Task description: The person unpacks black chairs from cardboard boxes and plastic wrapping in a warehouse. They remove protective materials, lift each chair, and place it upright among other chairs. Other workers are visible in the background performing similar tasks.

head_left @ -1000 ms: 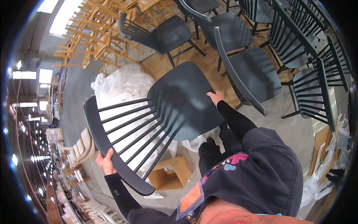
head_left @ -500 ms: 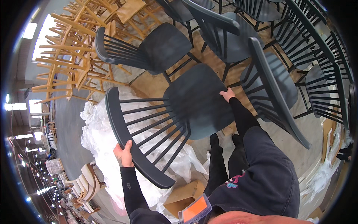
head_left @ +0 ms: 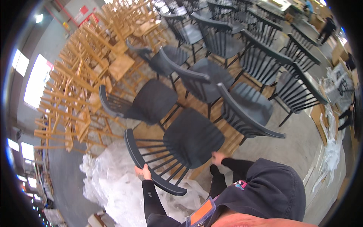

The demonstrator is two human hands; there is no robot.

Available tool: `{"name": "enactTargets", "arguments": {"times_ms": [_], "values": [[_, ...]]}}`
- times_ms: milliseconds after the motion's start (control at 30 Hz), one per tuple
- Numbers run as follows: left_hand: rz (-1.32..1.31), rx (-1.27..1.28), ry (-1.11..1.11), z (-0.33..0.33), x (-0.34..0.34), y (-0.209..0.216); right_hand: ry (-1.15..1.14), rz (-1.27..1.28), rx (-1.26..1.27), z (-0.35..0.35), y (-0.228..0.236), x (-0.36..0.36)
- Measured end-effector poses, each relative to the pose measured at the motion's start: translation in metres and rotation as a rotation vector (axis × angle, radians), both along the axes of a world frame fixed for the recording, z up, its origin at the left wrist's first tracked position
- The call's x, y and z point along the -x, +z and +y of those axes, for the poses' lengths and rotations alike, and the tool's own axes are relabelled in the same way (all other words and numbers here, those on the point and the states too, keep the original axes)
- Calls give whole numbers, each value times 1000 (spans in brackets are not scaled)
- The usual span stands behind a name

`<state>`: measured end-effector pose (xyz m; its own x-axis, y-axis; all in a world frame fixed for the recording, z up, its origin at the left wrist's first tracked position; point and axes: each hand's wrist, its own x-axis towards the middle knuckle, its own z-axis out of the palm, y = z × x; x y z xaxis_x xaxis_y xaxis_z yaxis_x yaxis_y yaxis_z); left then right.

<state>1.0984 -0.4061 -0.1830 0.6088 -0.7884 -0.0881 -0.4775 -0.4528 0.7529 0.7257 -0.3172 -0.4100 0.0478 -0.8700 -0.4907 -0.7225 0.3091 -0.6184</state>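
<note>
A dark grey spindle-back chair (head_left: 194,136) stands in front of me, its curved top rail toward my lower left. My left hand (head_left: 144,173) is closed round that rail, thumb over the top. At the near right edge of the seat is my right hand (head_left: 217,157), smeared by motion. Whether its fingers still touch the seat cannot be made out. Just beyond stands a second dark chair (head_left: 155,100), close to the one I hold. Another dark chair (head_left: 249,109) is to the right, its back toward me.
Stacked light wooden chairs (head_left: 81,121) fill the far left. Several more dark chairs (head_left: 261,62) stand in rows beyond. Crumpled clear plastic wrapping (head_left: 113,181) lies at my left, with more plastic (head_left: 331,151) and cardboard at the right. A person (head_left: 327,28) is at the far right.
My view has tilted up, showing more chairs beyond. My right hand has slid toward the seat's near corner and blurs. My left hand keeps its hold on the rail.
</note>
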Motion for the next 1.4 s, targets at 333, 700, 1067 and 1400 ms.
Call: {"name": "enactTargets", "arguments": {"times_ms": [333,700,1067,1400], "values": [[-740,521,-313,28,70,65,-137,245,-293,202,97,175],[-538,1119,-2303,274,508,282,-616,61,-198,418,128,242],[111,2198,-2682,610,593,407,-1563,395,-387,817,174,247],[118,2310,-2837,662,703,410,-1605,-22,-403,832,145,326]]}}
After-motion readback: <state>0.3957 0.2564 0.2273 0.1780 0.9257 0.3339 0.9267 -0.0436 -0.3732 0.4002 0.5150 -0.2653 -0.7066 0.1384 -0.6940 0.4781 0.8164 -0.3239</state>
